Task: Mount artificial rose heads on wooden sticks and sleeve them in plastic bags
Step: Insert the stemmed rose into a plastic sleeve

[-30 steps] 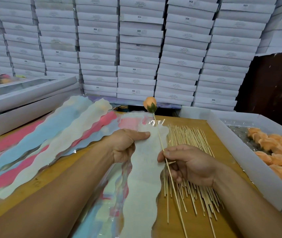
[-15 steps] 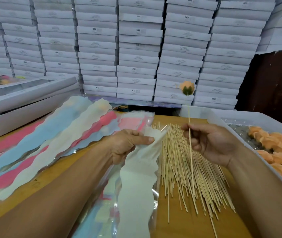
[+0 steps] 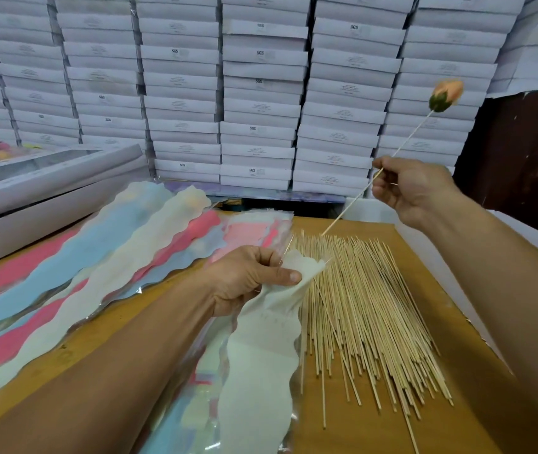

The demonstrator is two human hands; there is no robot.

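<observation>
My right hand (image 3: 415,188) is raised at the upper right and pinches a thin wooden stick (image 3: 405,144). An orange rose head (image 3: 446,95) with a green base tops that stick, which slants down-left to a bare tip above the table. My left hand (image 3: 251,276) pinches the top edge of a pale cream plastic bag (image 3: 261,365) with wavy sides, lifted off a stack of similar bags. A loose pile of wooden sticks (image 3: 362,316) lies on the wooden table (image 3: 477,404) between my arms.
Pink, blue and cream bags (image 3: 97,260) fan out on the left. A white tray (image 3: 372,209) stands at the right, mostly hidden by my arm. Grey flat boxes (image 3: 45,194) sit at far left. A wall of stacked white boxes (image 3: 261,93) closes the back.
My right hand has carried the rose stick up and to the right, away from the bag, tilting it so the flower leans right. The left hand keeps its hold on the cream bag.
</observation>
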